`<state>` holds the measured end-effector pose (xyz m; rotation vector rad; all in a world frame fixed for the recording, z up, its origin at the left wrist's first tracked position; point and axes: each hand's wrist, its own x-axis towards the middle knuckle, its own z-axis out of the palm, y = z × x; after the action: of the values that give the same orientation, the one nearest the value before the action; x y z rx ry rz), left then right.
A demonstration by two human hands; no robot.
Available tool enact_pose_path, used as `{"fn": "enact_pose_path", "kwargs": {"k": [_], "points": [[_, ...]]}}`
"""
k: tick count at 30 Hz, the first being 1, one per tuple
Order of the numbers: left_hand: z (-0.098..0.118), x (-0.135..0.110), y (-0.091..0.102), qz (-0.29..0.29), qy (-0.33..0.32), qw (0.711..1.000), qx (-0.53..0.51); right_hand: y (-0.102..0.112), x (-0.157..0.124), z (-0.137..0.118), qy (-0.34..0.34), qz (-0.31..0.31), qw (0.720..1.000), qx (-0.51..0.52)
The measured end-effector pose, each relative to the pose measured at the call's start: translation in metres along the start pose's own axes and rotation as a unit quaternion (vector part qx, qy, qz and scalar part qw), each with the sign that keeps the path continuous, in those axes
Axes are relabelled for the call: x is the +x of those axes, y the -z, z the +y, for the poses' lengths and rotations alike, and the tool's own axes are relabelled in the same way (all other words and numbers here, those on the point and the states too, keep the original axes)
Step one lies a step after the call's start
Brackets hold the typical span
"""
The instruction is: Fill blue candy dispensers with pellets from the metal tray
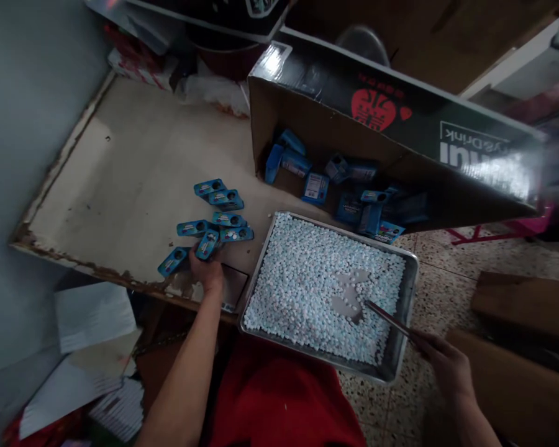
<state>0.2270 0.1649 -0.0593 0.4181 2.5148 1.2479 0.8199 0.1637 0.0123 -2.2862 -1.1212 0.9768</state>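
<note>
My left hand (207, 271) is closed around a small blue packet (208, 244) at the table's near edge. Several matching blue packets (228, 197) stand in a loose group around it. My right hand (445, 363) grips a thin metal utensil (386, 316), its tip over the pellets; whether it ends in a spoon bowl I cannot tell. Small white and pale blue pellets (302, 279) fill most of a metal tray (403, 347). Near the utensil's tip, a patch of the tray's bottom shows through. Just beside my left wrist lies a flat, dark-edged device (235, 285).
Beyond the tray a large black carton (326, 87) lies open towards me, with several blue packets (315, 187) inside. The worn table (135, 161) meets a wall on the left. Papers (93, 316) are at lower left. Brown cardboard boxes (522, 310) stand on the speckled floor at right.
</note>
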Motion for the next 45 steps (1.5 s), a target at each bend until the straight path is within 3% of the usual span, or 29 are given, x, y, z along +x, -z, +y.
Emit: {"fn": "enact_pose_path", "kwargs": {"k": [2,4,7,9,11,13,16,19,22,24,26,32,36,38,40,42,45], "points": [[0.010,-0.012,0.012,0.015,-0.065,0.997,0.031,-0.029,0.007,0.000,-0.019,-0.078,0.997,0.015],[0.027,-0.023,0.031,0.022,-0.164,0.983,0.085,-0.076,0.010,-0.011,-0.022,-0.131,0.991,0.034],[0.068,-0.014,0.036,-0.064,-0.291,0.944,0.143,-0.153,0.008,-0.042,0.011,-0.180,0.981,0.072],[0.100,0.007,0.007,-0.165,-0.314,0.924,0.143,-0.190,0.004,-0.062,0.035,-0.206,0.974,0.090],[0.127,0.025,-0.045,-0.262,-0.299,0.910,0.116,-0.208,0.002,-0.074,0.044,-0.226,0.967,0.105],[0.140,0.031,-0.104,-0.295,-0.302,0.900,0.106,-0.212,-0.001,-0.076,0.042,-0.241,0.962,0.119],[0.131,0.016,-0.168,-0.298,-0.329,0.887,0.129,-0.203,-0.005,-0.067,0.025,-0.265,0.952,0.149],[0.103,-0.004,-0.184,-0.318,-0.419,0.832,0.177,-0.187,-0.009,-0.052,0.006,-0.274,0.944,0.184],[0.081,-0.019,-0.171,-0.341,-0.516,0.757,0.208,-0.165,-0.010,-0.037,-0.005,-0.238,0.951,0.195],[0.071,-0.028,-0.161,-0.363,-0.543,0.731,0.200,-0.151,-0.010,-0.029,-0.009,-0.225,0.956,0.191],[0.063,-0.041,-0.154,-0.383,-0.531,0.736,0.171,-0.140,-0.011,-0.022,-0.007,-0.234,0.954,0.185],[0.046,-0.092,-0.160,-0.392,-0.451,0.801,0.037,-0.120,-0.017,-0.018,-0.015,-0.235,0.953,0.193],[0.048,-0.146,-0.154,-0.447,-0.432,0.783,0.013,-0.098,-0.015,-0.017,0.001,-0.223,0.964,0.143],[0.051,-0.172,-0.136,-0.454,-0.439,0.774,0.040,-0.088,-0.011,-0.016,0.018,-0.224,0.968,0.115],[0.049,-0.183,-0.106,-0.419,-0.452,0.784,0.076,-0.081,-0.006,-0.015,0.023,-0.231,0.968,0.094],[0.041,-0.174,-0.069,-0.375,-0.476,0.790,0.092,-0.077,-0.001,-0.015,0.019,-0.241,0.967,0.080],[0.015,-0.135,-0.022,-0.325,-0.514,0.787,0.101,-0.079,0.000,-0.017,0.019,-0.251,0.965,0.069]]}}
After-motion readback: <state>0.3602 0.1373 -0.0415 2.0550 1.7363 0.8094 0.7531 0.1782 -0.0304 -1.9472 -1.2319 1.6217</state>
